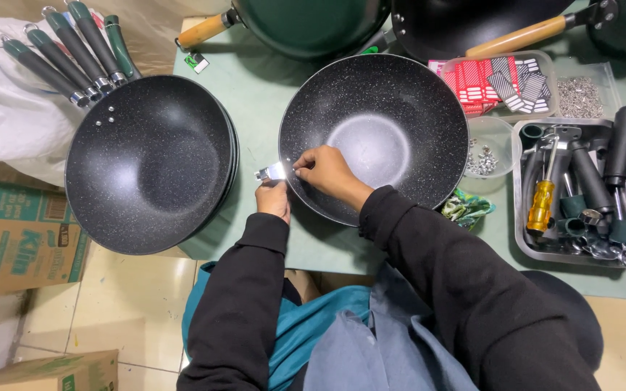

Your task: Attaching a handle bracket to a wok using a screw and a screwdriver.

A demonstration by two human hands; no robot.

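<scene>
A black speckled wok (393, 123) without a handle lies on the pale green table (259, 90) in front of me. My left hand (274, 198) holds a small shiny metal bracket (270, 172) against the wok's outer left rim. My right hand (327, 170) reaches inside the wok, fingertips pinched at the rim opposite the bracket; what they pinch is too small to see.
A stack of handled speckled woks (150, 163) overhangs the table's left side. On the right sit a steel tray (519, 217) with black handles and a yellow-handled screwdriver (541, 205), tubs of screws (485, 158), and label sheets (498, 83). More pans lie at the back. Cardboard boxes (19, 232) stand on the floor.
</scene>
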